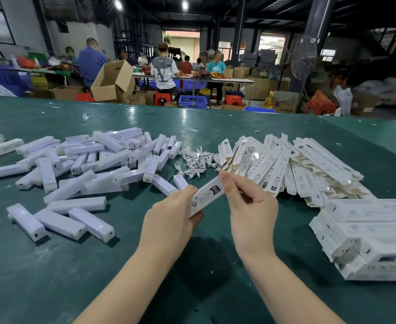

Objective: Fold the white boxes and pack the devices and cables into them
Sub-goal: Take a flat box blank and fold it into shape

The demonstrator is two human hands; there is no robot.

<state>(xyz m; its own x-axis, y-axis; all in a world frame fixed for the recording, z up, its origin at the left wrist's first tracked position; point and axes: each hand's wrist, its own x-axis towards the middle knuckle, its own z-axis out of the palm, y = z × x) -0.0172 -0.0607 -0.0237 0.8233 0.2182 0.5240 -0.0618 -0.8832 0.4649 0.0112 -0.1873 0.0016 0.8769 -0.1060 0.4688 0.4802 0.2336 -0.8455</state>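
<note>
- The left hand (169,213) has its grip clamped round the near end of one white box (207,197), fingers curled over its edge, holding it slantwise above the table (52,277).
- The right hand (248,204) pinches the far end of the same box between thumb and forefinger; the other fingers curl loosely and hold nothing else.
- This box looks to be in mid-fold or having its end flap closed; whether a device is inside it cannot be told.
- Just beyond the hands, between the two big heaps, lies a small tangle of white cables (197,160), not yet packed.
- To the left, a large scatter of white devices (103,160) spreads over the table, loose and unboxed, so most of the packing seems still to come.
- To the right and behind the held box, a heap of flat boxes (304,164) lies fanned out, still unfolded.
- At the near right, a neat stack of closed boxes (368,232) stands, apparently the finished ones.
- By the sizes of the heaps, the task looks only partly done, with far more left than finished.
</note>
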